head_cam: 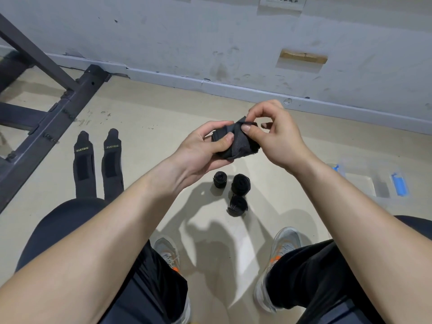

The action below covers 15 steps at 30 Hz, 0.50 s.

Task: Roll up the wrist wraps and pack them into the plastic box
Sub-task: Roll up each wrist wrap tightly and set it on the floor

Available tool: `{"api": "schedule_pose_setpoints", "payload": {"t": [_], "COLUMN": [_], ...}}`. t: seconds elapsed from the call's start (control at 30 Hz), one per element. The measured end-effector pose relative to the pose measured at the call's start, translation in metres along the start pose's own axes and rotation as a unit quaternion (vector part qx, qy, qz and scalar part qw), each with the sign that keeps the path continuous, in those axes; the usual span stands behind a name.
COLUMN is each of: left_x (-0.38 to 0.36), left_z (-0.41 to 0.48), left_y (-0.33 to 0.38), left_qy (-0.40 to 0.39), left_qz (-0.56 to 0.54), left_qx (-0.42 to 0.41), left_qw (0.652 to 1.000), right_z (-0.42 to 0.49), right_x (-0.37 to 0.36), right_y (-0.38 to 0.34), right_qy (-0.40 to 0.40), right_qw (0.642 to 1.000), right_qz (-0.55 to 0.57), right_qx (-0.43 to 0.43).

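A knee (65,220) partly hides the flat wraps (84,167); fingers (225,141) partly hide the held wrap (235,148).

Half-rolled black wrist wrap (233,149), midair

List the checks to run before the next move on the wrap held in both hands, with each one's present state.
1. Grip on the wrap: ok. The left hand grips the roll and the right hand pinches its loose end.
2. Roll closed: not ok, the end flap is not pressed down.
3. Three rolled wraps packed: not ok, they lie on the floor, outside the box.
4. Two flat wraps at the left rolled: not ok.
5. Plastic box open and ready: cannot tell, it is see-through and partly behind the right forearm.
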<state>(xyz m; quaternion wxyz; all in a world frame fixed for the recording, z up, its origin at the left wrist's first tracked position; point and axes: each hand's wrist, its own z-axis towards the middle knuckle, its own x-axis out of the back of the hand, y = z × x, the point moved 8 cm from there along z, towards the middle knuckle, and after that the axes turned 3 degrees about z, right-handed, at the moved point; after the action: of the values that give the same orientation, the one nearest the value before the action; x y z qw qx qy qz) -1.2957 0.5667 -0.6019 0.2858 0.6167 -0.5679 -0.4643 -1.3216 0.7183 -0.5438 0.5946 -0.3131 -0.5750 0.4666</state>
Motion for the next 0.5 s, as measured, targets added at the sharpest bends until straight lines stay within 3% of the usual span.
{"api": "schedule_pose_setpoints", "payload": {"t": [0.13,0.27,0.5], "left_x": [-0.003,-0.011,-0.001], "left_z": [-0.004,-0.011,-0.015], "left_y": [0.002,-0.001,-0.009], "left_qy": [0.004,0.026,0.231], "left_qz": [0.002,0.070,0.170], "left_qx": [-0.012,-0.040,-0.126], "left_qw": [1.000,0.996,0.950], "right_z": [-0.001,-0.003,-0.011], "right_x": [-0.009,-0.013,-0.035], "right_y": [0.010,0.015,0.029], "right_qy": [0.000,0.026,0.059], "right_qw": [0.998,0.996,0.982], "right_qz": [0.056,0.059,0.121], "right_qx": [-0.038,-0.054,-0.131]}}
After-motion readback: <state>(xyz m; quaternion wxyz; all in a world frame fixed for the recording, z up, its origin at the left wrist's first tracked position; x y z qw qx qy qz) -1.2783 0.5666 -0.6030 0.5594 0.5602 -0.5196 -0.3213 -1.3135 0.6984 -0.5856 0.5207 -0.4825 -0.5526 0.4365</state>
